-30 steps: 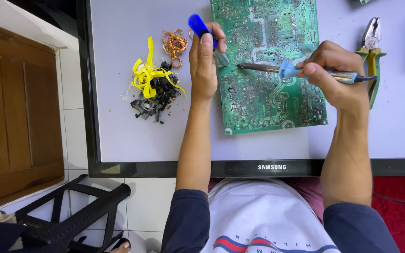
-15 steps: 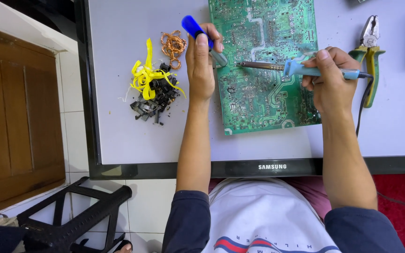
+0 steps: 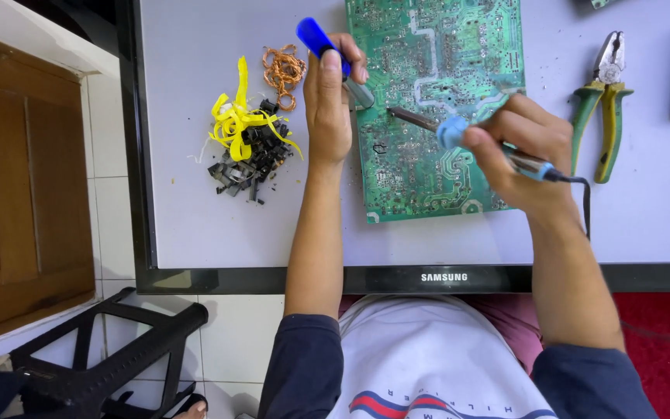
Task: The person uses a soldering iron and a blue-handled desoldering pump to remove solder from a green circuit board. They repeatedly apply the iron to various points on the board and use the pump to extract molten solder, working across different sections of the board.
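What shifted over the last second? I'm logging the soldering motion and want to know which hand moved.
The right hand slid left over the green circuit board, and the soldering iron it holds tilted from nearly level to slanted, tip up-left. The left hand kept its grip on the blue-handled tool. Pliers, yellow strips and copper wire stayed put.

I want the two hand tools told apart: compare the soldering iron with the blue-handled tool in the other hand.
The soldering iron sits in the right hand, lies nearly level and trails a black cord; the blue-handled tool sits in the left hand, stands steeper and shows no cord. The iron's grip is light blue, the other's deep blue. Both tips meet over the green circuit board.
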